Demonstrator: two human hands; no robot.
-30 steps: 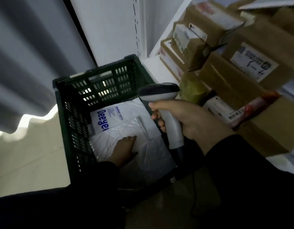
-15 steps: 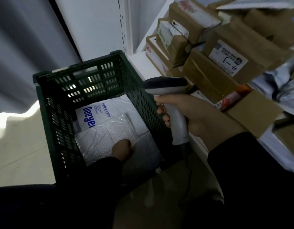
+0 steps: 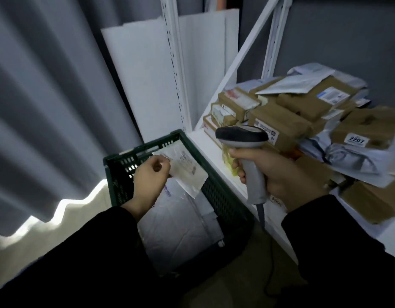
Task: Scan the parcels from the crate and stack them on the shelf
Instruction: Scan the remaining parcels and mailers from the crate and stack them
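Note:
A dark green slatted crate (image 3: 223, 196) stands on the floor beside the white shelf (image 3: 212, 152). My left hand (image 3: 151, 177) grips a small white parcel (image 3: 187, 172) with a label, lifted above the crate. More white plastic parcels (image 3: 176, 223) lie flat inside the crate below it. My right hand (image 3: 278, 174) holds a grey barcode scanner (image 3: 247, 152) by its handle, its dark head turned toward the lifted parcel. Brown cardboard parcels (image 3: 278, 123) and grey bags are piled on the shelf to the right.
A grey curtain (image 3: 47, 107) hangs at the left over a pale floor. White boards (image 3: 147, 81) lean against the wall behind the crate. White slotted shelf uprights (image 3: 174, 63) rise behind it. The scanner's cable (image 3: 269, 252) trails down by the shelf edge.
My left hand has picked a small white parcel out of the crate and raised it toward the scanner. The view has tilted up, showing more of the shelf and wall.

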